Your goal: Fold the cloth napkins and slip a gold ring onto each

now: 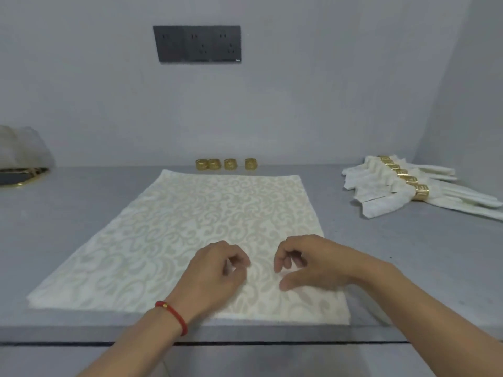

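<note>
Hovering over napkin [174,240]: both hands, fingers curled.

A pale grey wall [299,91] with a dark socket panel [197,44] backs the grey countertop [68,219].

Soft, even, shadowless light; slightly blurry, wide-angle bending at edges

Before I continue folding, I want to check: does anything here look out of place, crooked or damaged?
Nothing stands out. The napkin lies flat and unfolded, four loose gold rings stand in a row behind it, and the finished napkins lie stacked at the right, each with a ring.
</note>
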Tool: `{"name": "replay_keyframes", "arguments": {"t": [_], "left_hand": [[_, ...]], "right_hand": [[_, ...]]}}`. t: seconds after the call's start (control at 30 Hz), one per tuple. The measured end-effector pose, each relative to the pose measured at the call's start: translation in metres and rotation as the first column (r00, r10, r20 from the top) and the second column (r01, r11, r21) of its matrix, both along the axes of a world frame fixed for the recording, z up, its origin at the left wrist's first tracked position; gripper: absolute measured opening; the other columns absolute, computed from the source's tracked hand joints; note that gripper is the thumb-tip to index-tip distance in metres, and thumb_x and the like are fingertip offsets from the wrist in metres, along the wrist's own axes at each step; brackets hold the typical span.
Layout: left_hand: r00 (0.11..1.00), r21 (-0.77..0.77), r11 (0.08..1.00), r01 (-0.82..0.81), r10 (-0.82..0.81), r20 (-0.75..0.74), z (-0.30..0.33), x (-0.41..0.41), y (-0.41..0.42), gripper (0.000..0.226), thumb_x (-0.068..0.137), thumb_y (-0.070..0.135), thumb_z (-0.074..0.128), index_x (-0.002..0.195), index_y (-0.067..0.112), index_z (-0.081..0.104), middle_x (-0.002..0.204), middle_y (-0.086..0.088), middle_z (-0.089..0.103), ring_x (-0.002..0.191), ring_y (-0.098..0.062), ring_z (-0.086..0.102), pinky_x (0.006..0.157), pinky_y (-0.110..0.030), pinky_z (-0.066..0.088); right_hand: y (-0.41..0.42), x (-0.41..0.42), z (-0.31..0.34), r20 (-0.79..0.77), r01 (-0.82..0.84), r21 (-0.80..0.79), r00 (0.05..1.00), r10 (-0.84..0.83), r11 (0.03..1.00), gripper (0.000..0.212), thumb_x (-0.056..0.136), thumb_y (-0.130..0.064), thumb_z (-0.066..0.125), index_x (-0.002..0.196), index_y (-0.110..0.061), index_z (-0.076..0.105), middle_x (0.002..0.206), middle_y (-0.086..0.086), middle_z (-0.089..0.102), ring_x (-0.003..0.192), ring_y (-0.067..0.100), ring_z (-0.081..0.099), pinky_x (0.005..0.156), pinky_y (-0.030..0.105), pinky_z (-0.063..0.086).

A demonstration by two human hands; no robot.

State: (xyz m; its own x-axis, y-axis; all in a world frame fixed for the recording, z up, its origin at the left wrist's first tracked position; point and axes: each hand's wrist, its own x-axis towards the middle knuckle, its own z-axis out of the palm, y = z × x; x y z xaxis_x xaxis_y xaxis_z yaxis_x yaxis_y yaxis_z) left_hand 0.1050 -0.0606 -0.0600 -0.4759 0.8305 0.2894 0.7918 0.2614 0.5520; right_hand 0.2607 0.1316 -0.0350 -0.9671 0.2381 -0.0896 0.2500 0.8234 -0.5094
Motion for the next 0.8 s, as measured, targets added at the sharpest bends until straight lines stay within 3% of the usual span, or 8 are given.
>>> {"name": "replay_keyframes", "arguments": {"t": [0.07, 0.2, 0.27, 0.37, 0.47, 0.57, 0.67, 0.8], "left_hand": [[0.998, -0.002, 0.999, 0.055, -0.055, -0.032, -0.005, 0.001, -0.008, 0.004, 0.086, 0.042, 0.063, 0.085, 0.041, 0.067, 0.089, 0.024, 0.060, 0.091, 0.001, 0.055, 0.078, -0.016, 0.043], [0.987, -0.108, 0.990, 0.089, -0.102, -0.123, -0.001, -0.003, -0.007, 0.039, 0.083, 0.074, 0.046, 0.089, 0.042, 0.068, 0.092, 0.026, 0.059, 0.092, 0.000, 0.052, 0.082, -0.020, 0.043], [0.974, -0.177, 0.981, 0.075, -0.110, -0.198, 0.004, -0.003, -0.007, 0.054, 0.077, 0.082, 0.042, 0.093, 0.036, 0.067, 0.091, 0.021, 0.060, 0.089, -0.002, 0.051, 0.079, -0.022, 0.043], [0.986, -0.164, 0.982, 0.094, -0.115, -0.124, 0.009, -0.010, -0.007, 0.022, 0.090, 0.048, 0.056, 0.093, 0.029, 0.067, 0.085, 0.012, 0.067, 0.082, -0.004, 0.058, 0.075, -0.027, 0.045], [0.996, 0.009, 0.998, 0.067, -0.067, 0.054, 0.016, -0.018, -0.011, 0.032, 0.093, 0.006, 0.055, 0.089, 0.032, 0.073, 0.083, 0.017, 0.071, 0.081, 0.001, 0.065, 0.070, -0.015, 0.047], [0.990, 0.078, 0.997, -0.013, 0.002, 0.138, 0.020, -0.020, -0.015, 0.040, 0.093, 0.000, 0.046, 0.091, 0.031, 0.070, 0.086, 0.016, 0.071, 0.081, 0.001, 0.064, 0.070, -0.015, 0.049], [0.995, 0.044, 0.998, -0.054, 0.050, 0.083, 0.018, -0.016, -0.017, 0.031, 0.095, 0.009, 0.045, 0.091, 0.031, 0.066, 0.079, 0.011, 0.068, 0.071, -0.006, 0.061, 0.065, -0.024, 0.049], [0.991, -0.005, 0.991, -0.132, 0.131, -0.036, 0.012, -0.012, -0.018, 0.029, 0.095, 0.009, 0.040, 0.097, 0.032, 0.058, 0.069, 0.009, 0.060, 0.066, -0.012, 0.057, 0.071, -0.036, 0.048]], "right_hand": [[-0.001, -0.007, 0.007, 0.033, -0.006, -0.039, 0.999, 0.007, 0.999, 0.021, 0.080, -0.040, 0.085, 0.094, -0.031, 0.073, 0.085, -0.013, 0.064, 0.067, 0.000, 0.050, 0.064, 0.017, 0.042], [-0.002, -0.015, 0.022, 0.069, -0.016, -0.098, 0.997, 0.023, 0.995, 0.008, 0.089, -0.028, 0.080, 0.088, -0.021, 0.077, 0.064, -0.024, 0.062, 0.061, -0.006, 0.055, 0.063, 0.010, 0.042], [-0.002, -0.023, 0.022, -0.065, 0.019, -0.030, 0.998, -0.021, 0.999, 0.010, 0.091, -0.031, 0.077, 0.086, -0.022, 0.077, 0.073, -0.019, 0.069, 0.067, -0.004, 0.059, 0.068, 0.014, 0.046], [0.002, -0.032, 0.019, -0.348, 0.099, 0.062, 0.935, -0.071, 0.993, 0.011, 0.094, -0.034, 0.072, 0.089, -0.024, 0.076, 0.088, -0.011, 0.072, 0.082, 0.001, 0.062, 0.074, 0.014, 0.044], [0.024, -0.023, 0.015, -0.237, 0.054, 0.115, 0.971, -0.025, 0.992, 0.030, 0.090, -0.044, 0.074, 0.120, -0.037, 0.069, 0.117, -0.022, 0.067, 0.112, -0.008, 0.058, 0.092, 0.009, 0.040], [0.054, -0.007, 0.011, -0.160, 0.034, 0.003, 0.987, -0.033, 0.999, 0.045, 0.089, -0.026, 0.079, 0.130, -0.038, 0.065, 0.134, -0.029, 0.058, 0.123, -0.021, 0.048, 0.096, -0.001, 0.034], [0.073, -0.017, -0.003, -0.313, 0.177, 0.021, 0.936, -0.161, 0.984, 0.028, 0.091, -0.017, 0.076, 0.113, -0.034, 0.076, 0.123, -0.020, 0.070, 0.116, -0.006, 0.061, 0.102, 0.013, 0.044], [0.069, -0.041, -0.006, -0.427, 0.297, 0.001, 0.864, -0.268, 0.955, 0.013, 0.097, -0.020, 0.067, 0.090, -0.024, 0.078, 0.092, -0.012, 0.075, 0.077, -0.001, 0.065, 0.078, 0.028, 0.052]]}}
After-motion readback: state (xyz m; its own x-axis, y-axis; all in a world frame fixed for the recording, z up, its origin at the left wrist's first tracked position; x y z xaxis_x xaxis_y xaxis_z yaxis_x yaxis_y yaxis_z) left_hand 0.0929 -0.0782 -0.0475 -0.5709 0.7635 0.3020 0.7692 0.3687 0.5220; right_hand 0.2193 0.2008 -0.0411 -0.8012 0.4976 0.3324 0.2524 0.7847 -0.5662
